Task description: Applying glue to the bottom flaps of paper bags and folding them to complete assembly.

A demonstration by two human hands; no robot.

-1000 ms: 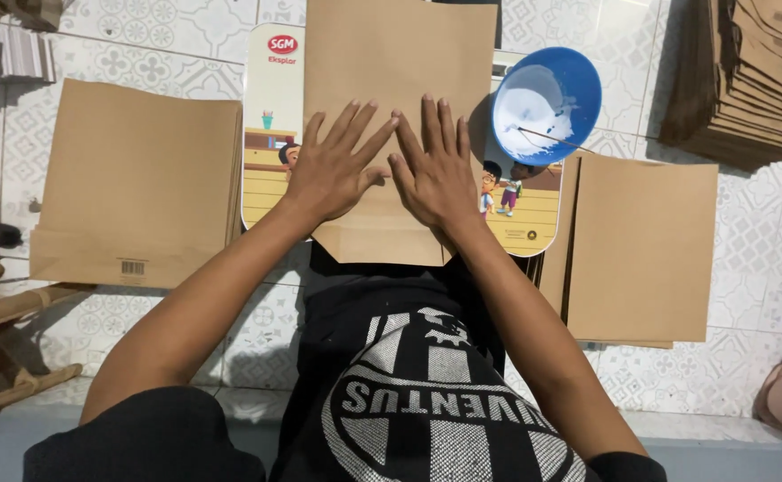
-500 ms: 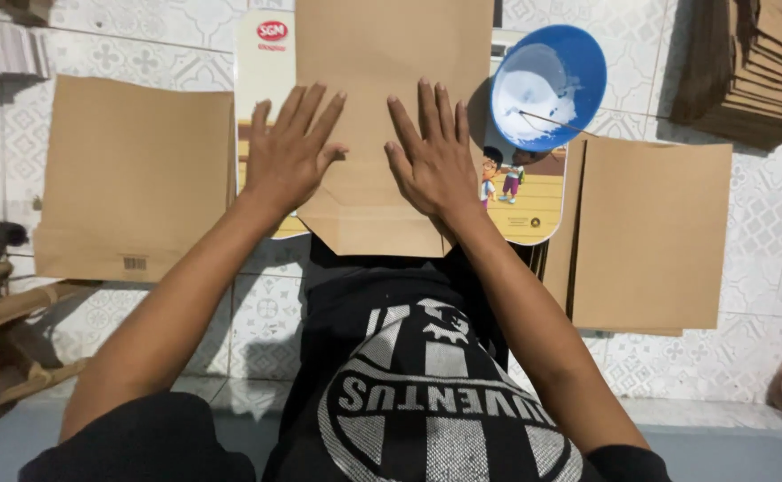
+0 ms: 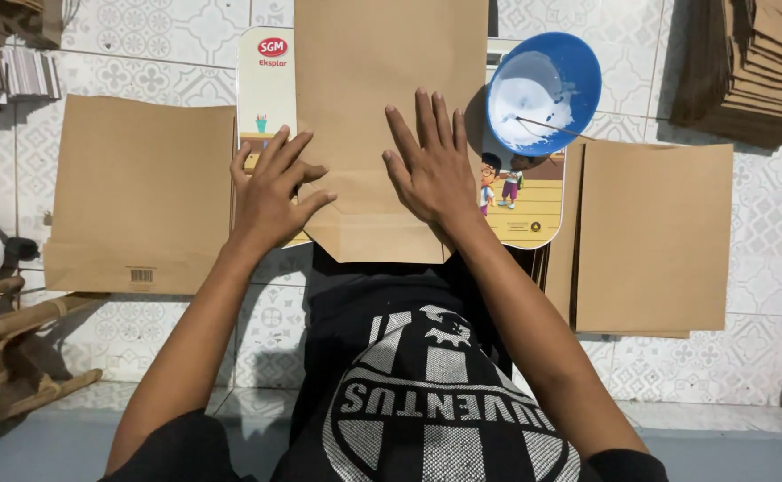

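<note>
I see both hands flat on the brown paper bag (image 3: 391, 116) that lies on the illustrated board (image 3: 270, 98) in front of the person, on the tiled floor (image 3: 141, 45). A second ago the two hands sat close together near the middle of the bag; half a second ago they had begun to part, and now the left hand (image 3: 275, 192) has slid out to the bag's left edge, its fingers (image 3: 277, 152) spread and partly over the board, while the right hand (image 3: 431, 165) has stayed near the middle, palm down, fingers fanned. Neither hand grips anything; both are open and pressing. I judge this as a smoothing stroke along the folded lower flap (image 3: 377, 236), pressing the fold or a glued seam flat from the centre outward, and the left side now looks covered. The blue bowl (image 3: 544, 89) with white paste and a thin stick stands just beside the bag at the upper right, untouched. A flat bag (image 3: 141, 192) lies to the left, a stack of flat bags (image 3: 654, 236) to the right, and more piled paper (image 3: 765, 71) sits at the far right corner.
</note>
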